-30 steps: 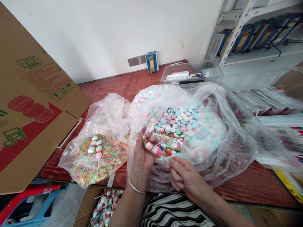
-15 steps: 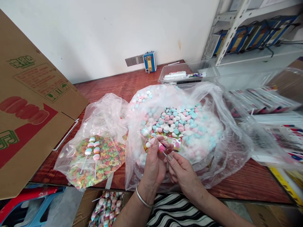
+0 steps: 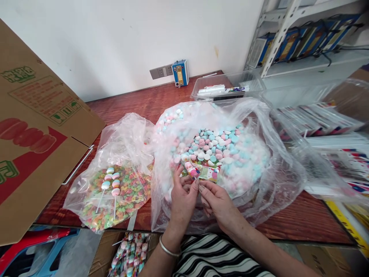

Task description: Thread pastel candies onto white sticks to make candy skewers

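Note:
A marshmallow lollipop [image 3: 191,169] in a clear printed wrapper points up and away over the large open bag. My left hand [image 3: 184,194] is closed at its lower end, thumb and fingers pinching around the stick. Beside it, my right hand [image 3: 216,198] also pinches there, its fingertips almost touching the left thumb. Flat printed wrappers [image 3: 210,173] lie just beyond my right fingers. Pink, blue and white candies [image 3: 213,146] fill the large clear bag [image 3: 285,184] under my hands. Two unwrapped marshmallow lollipops [image 3: 115,184] rest on a bag of colourful ring-shaped candies [image 3: 132,192] to the left.
A cardboard box [image 3: 34,154] stands at the left. Wrapped lollipops [image 3: 131,250] fill an open carton below the table edge. At the back are a clear plastic tray [image 3: 198,82] and a small blue device [image 3: 180,73]. Stacked printed packaging [image 3: 343,161] lies at the right.
The wrapped lollipop now stands clear above my fingers, where my left hand covered much of it before. My left fingers have shifted down to its lower end. The view has moved slightly.

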`<state>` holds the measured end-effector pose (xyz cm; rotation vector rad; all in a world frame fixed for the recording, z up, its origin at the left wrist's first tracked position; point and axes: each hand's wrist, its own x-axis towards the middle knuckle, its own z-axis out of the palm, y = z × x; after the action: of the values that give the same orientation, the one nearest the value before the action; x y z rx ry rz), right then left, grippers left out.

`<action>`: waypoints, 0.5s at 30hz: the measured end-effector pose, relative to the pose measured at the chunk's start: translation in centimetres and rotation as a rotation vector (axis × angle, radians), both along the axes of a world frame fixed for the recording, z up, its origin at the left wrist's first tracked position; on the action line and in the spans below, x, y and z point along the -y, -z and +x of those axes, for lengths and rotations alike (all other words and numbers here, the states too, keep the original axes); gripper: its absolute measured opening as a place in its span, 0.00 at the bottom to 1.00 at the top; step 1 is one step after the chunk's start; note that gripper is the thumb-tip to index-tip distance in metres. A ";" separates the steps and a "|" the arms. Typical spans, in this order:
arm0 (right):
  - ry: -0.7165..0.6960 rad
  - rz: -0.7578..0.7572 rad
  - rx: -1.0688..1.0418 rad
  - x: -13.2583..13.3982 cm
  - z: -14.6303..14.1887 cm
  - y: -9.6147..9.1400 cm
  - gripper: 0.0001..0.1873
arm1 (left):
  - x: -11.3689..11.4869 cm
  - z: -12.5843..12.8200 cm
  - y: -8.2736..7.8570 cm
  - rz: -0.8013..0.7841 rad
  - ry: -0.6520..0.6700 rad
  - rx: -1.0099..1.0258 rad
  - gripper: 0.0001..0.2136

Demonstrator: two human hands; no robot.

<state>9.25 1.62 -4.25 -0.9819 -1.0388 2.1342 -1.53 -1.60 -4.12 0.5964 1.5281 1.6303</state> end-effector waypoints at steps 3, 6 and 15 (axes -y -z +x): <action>-0.056 0.047 0.016 0.1 0.0 0.1 0.23 | 0.6 -0.4 -0.1 -0.033 -0.041 -0.395 0.22; -0.116 0.095 0.030 0.3 0.1 -0.1 0.24 | 0.6 -0.8 0.2 -0.088 -0.035 -0.764 0.12; -0.175 0.394 0.199 0.3 0.3 -1.2 0.22 | 0.6 -1.6 0.6 -0.031 -0.075 -1.257 0.07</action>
<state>9.59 1.33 -3.04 -0.9486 -1.6218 1.8817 -3.12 -2.18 -4.69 1.7615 2.4108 1.2586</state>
